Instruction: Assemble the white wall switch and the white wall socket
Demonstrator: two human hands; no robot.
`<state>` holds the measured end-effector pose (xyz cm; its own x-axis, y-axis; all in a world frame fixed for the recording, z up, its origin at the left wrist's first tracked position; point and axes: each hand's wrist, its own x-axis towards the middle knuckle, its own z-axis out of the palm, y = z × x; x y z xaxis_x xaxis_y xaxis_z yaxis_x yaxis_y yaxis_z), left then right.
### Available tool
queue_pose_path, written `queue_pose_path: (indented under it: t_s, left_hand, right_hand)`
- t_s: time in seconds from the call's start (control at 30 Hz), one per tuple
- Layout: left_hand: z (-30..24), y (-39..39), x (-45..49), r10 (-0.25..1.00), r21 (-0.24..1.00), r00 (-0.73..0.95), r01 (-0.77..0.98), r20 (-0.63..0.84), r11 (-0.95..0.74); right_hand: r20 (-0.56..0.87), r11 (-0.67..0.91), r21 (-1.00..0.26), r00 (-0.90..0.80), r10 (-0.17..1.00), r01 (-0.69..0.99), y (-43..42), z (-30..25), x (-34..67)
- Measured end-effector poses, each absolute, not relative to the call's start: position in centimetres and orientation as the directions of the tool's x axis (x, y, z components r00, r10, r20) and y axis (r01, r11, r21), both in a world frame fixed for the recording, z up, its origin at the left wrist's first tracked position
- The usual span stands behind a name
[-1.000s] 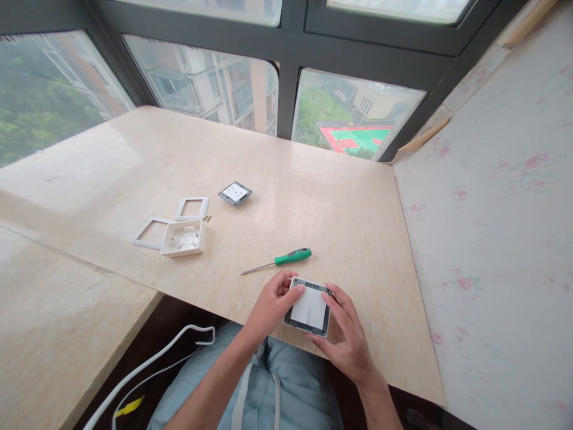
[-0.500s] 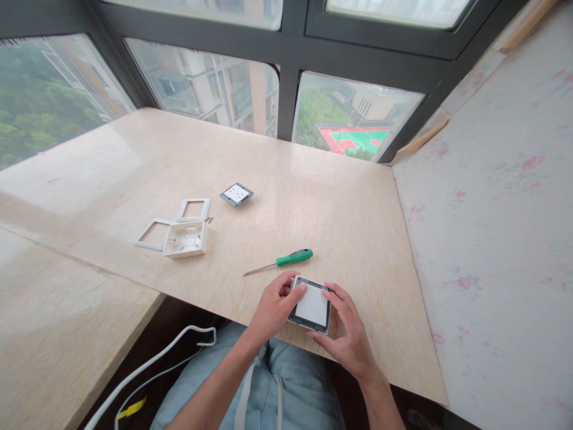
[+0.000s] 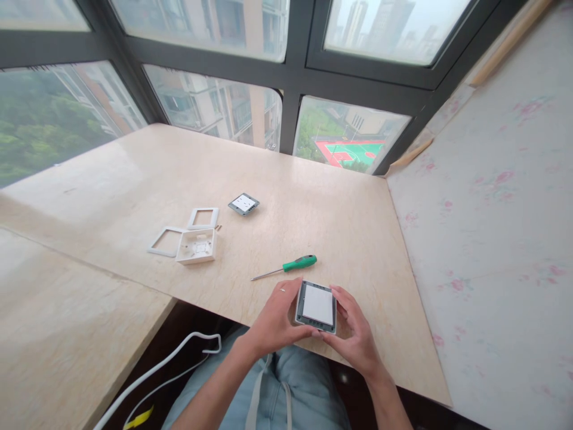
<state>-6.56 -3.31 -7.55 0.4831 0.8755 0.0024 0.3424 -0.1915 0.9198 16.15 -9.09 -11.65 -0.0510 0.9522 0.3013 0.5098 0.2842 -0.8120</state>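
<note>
Together, the left hand [image 3: 278, 318] and the right hand [image 3: 357, 331] hold one white-and-grey panel [image 3: 319, 305] from its two sides, each grip around its edges. The panel is by the near edge of the desk [image 3: 353, 230]. Just beyond it lies a green screwdriver [image 3: 299, 263]; farther left is an open white box [image 3: 196, 259].

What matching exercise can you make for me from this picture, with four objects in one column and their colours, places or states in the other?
1. screwdriver
2. hollow box
3. slotted plate
4. plain-faced plate

A. lies nearest the windows
B. held between the left hand and the right hand
C. has a green handle
D. white and uncovered

Right pairs: 1-C, 2-D, 3-A, 4-B.
</note>
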Motion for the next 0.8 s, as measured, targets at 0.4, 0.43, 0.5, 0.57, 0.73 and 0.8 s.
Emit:
queue_pose_path:
  t_s: [0.4, 0.43, 0.5, 0.57, 0.73, 0.8]
  left_hand:
    - [-8.2, -1.8, -6.8, 0.831, 0.844, 0.547, 0.393, 0.103, -0.364]
    - [-8.3, -1.9, -6.8, 0.832, 0.844, 0.545, 0.395, 0.103, -0.362]
    - [-8.3, -1.9, -6.7, 0.838, 0.847, 0.537, 0.398, 0.096, -0.352]
    - [-8.3, -2.0, -6.6, 0.845, 0.851, 0.526, 0.398, 0.095, -0.343]
    - [-8.4, -2.3, -6.5, 0.859, 0.848, 0.501, 0.405, 0.109, -0.343]
    - [-8.7, -2.5, -6.4, 0.864, 0.846, 0.49, 0.405, 0.12, -0.348]
  right_hand:
    - [0.248, 0.233, -0.779, -0.055, 0.967, 0.582, -8.8, -12.6, 16.3]
    - [0.242, 0.225, -0.779, -0.051, 0.969, 0.585, -8.8, -12.7, 16.3]
    - [0.234, 0.214, -0.777, -0.044, 0.971, 0.592, -8.8, -12.8, 16.4]
    - [0.221, 0.199, -0.785, -0.035, 0.975, 0.587, -8.7, -12.8, 16.4]
    - [0.06, 0.082, -0.833, -0.058, 0.996, 0.547, -8.9, -11.6, 16.7]
    - [0.015, 0.037, -0.841, -0.045, 0.999, 0.54, -8.8, -10.6, 17.0]
